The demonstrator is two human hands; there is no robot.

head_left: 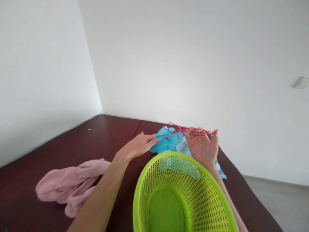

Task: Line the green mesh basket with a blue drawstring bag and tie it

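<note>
My left hand point(138, 145) is at the left edge of a crumpled light-blue cloth or bag point(161, 146), its thumb and fingers pinched on one end of a thin red string point(178, 130). The string runs rightward over the blue thing, with a loose loop near its middle. My right hand point(202, 148) is turned palm up, fingers partly curled. The string is stretched across its fingers to the thumb. Below the hands, a bright-green oval plastic basket point(166, 206) stands in front, with nothing lying on its visible bottom. Its rim hides part of the blue thing.
A pink cloth point(72, 180) lies bunched on the dark red-brown table point(108, 132), left of my left forearm. A small white scrap point(89, 129) is near the left wall. White walls meet behind the table. Beyond its right edge shows a grey floor point(272, 196).
</note>
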